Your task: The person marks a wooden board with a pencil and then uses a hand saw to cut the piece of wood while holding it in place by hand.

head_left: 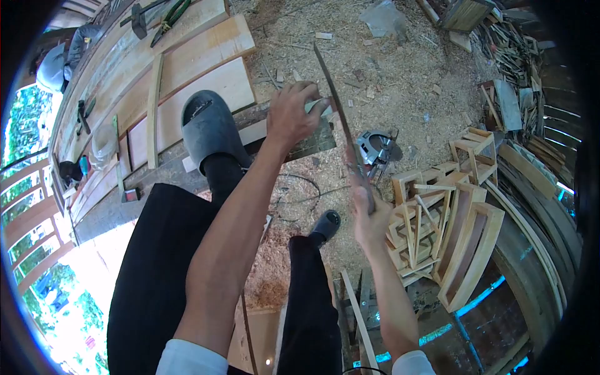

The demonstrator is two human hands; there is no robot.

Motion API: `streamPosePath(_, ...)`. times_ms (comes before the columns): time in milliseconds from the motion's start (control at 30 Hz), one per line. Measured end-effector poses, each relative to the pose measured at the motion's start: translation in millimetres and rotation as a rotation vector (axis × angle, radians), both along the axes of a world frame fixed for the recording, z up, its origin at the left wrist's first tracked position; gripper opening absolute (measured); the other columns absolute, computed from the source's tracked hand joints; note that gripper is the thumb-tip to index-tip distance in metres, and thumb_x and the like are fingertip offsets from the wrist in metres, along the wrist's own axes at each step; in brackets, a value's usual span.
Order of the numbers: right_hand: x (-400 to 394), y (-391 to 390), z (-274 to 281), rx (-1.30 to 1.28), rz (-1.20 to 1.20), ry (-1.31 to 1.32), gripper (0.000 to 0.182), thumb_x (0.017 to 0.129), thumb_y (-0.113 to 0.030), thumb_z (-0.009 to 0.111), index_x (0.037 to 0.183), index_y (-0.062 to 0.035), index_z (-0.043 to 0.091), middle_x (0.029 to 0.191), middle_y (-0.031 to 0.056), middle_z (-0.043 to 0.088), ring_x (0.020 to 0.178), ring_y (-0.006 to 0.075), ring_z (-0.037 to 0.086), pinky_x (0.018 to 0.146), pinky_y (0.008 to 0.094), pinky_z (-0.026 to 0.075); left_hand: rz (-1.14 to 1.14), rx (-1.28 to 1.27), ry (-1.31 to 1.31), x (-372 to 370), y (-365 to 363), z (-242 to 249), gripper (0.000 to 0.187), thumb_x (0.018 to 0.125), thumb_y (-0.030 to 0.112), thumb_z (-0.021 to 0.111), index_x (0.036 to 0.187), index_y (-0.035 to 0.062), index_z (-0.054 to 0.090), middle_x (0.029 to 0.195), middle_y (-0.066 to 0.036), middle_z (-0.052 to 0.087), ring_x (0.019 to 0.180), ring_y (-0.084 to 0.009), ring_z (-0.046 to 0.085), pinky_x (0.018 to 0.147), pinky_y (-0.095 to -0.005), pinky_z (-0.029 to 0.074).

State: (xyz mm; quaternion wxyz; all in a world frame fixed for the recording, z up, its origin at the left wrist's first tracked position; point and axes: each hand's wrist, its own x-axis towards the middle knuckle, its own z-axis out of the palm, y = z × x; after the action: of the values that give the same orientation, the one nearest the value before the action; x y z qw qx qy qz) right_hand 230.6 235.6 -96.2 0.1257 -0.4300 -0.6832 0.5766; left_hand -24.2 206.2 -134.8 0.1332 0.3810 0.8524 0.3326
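My left hand (294, 114) presses on a pale wood strip (253, 132) laid across the bench edge, its fingers curled round the end. Beside it on the same bench, my left foot in a grey slipper (212, 125) stands close to the strip. In my right hand (370, 215) is a handsaw (336, 97), gripped by its handle, the long narrow blade pointing up and away from me. That blade passes just right of the strip's end and my left fingertips. Its teeth do not show clearly from this angle.
A power tool (376, 149) lies on the sawdust-covered floor (412, 81) near my right hand. Wooden frames (472, 244) are stacked at right. Boards (206, 47), a hammer (139, 22) and green-handled pliers (170, 24) rest on the bench. Scrap wood (515, 56) is piled at far right.
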Motion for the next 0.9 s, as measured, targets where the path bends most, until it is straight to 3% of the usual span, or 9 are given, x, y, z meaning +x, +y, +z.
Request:
streamPosePath(100, 40, -14, 28, 0.062, 0.031, -0.066, 0.049, 0.096, -0.035, 0.056, 0.065, 0.0027, 0.060, 0.047, 0.0001, 0.036, 0.046, 0.0071, 0.037, 0.044, 0.0329, 0.029, 0.022, 0.056, 0.111, 6, -1, -1, 0.021, 0.083, 0.029, 0.065, 0.089, 0.0084, 0.065, 0.110, -0.009, 0.064, 0.106, -0.0287, 0.056, 0.095, -0.0430, 0.038)
streamPosePath(167, 63, -23, 22, -0.025, -0.079, -0.058, 0.049, 0.096, -0.036, 0.056, 0.066, 0.0029, 0.060, 0.047, 0.0002, 0.036, 0.046, 0.0072, 0.037, 0.044, 0.0330, 0.029, 0.015, 0.102, 0.152, 6, -1, -7, 0.022, 0.083, 0.030, 0.064, 0.090, 0.0086, 0.065, 0.111, -0.008, 0.064, 0.106, -0.0290, 0.056, 0.093, -0.0429, 0.039)
streamPosePath(333, -54, 22, 13, 0.106, 0.010, -0.061, 0.057, 0.095, -0.040, 0.056, 0.057, 0.0021, 0.050, 0.045, 0.0004, 0.039, 0.045, 0.0068, 0.039, 0.043, 0.0333, 0.030, 0.007, 0.037, 0.156, 4, 0, 4, 0.022, 0.085, 0.029, 0.063, 0.090, 0.0073, 0.065, 0.113, -0.009, 0.063, 0.107, -0.0297, 0.055, 0.093, -0.0429, 0.040)
streamPosePath(500, 32, -6, 22, 0.052, 0.065, -0.057, 0.054, 0.095, -0.038, 0.057, 0.059, 0.0028, 0.052, 0.046, 0.0019, 0.041, 0.045, 0.0074, 0.040, 0.043, 0.0332, 0.030, -0.002, 0.013, 0.188, 6, 0, 2, 0.022, 0.086, 0.028, 0.063, 0.090, 0.0059, 0.064, 0.115, -0.009, 0.063, 0.109, -0.0302, 0.055, 0.093, -0.0429, 0.040)
streamPosePath(567, 69, -27, 18, -0.039, -0.090, -0.028, 0.053, 0.095, -0.037, 0.057, 0.060, 0.0035, 0.052, 0.046, 0.0021, 0.041, 0.045, 0.0079, 0.039, 0.044, 0.0333, 0.030, 0.008, 0.025, 0.144, 8, -1, 5, 0.022, 0.086, 0.027, 0.063, 0.091, 0.0060, 0.064, 0.116, -0.009, 0.062, 0.109, -0.0300, 0.054, 0.093, -0.0427, 0.040)
streamPosePath(733, -54, 22, 20, 0.086, 0.029, -0.082, 0.052, 0.095, -0.037, 0.057, 0.062, 0.0028, 0.054, 0.046, 0.0012, 0.040, 0.045, 0.0089, 0.036, 0.043, 0.0335, 0.029, 0.020, 0.000, 0.117, 5, 1, 7, 0.020, 0.083, 0.030, 0.064, 0.088, 0.0106, 0.066, 0.111, -0.007, 0.061, 0.109, -0.0273, 0.053, 0.096, -0.0429, 0.038)
streamPosePath(833, -53, 25, 23, 0.133, 0.061, -0.103, 0.051, 0.095, -0.038, 0.056, 0.063, 0.0022, 0.054, 0.045, 0.0010, 0.039, 0.044, 0.0092, 0.036, 0.043, 0.0342, 0.029, 0.003, -0.035, 0.009, 7, 2, 4, 0.021, 0.083, 0.031, 0.064, 0.087, 0.0106, 0.067, 0.115, -0.009, 0.061, 0.112, -0.0294, 0.052, 0.099, -0.0435, 0.036)
streamPosePath(867, -36, 18, 13, -0.037, 0.002, -0.062, 0.051, 0.095, -0.037, 0.057, 0.061, 0.0020, 0.053, 0.045, 0.0017, 0.039, 0.043, 0.0092, 0.037, 0.043, 0.0350, 0.029, -0.007, -0.008, 0.101, 12, -1, 3, 0.021, 0.083, 0.031, 0.064, 0.087, 0.0108, 0.067, 0.117, -0.010, 0.060, 0.113, -0.0309, 0.051, 0.100, -0.0440, 0.035)
streamPosePath(900, -17, 9, 14, 0.008, 0.027, -0.091, 0.051, 0.095, -0.037, 0.057, 0.061, 0.0022, 0.054, 0.044, 0.0017, 0.039, 0.043, 0.0090, 0.038, 0.043, 0.0346, 0.030, -0.022, 0.025, 0.202, 13, -3, 3, 0.021, 0.083, 0.031, 0.064, 0.087, 0.0110, 0.067, 0.119, -0.011, 0.060, 0.115, -0.0323, 0.050, 0.101, -0.0445, 0.034)
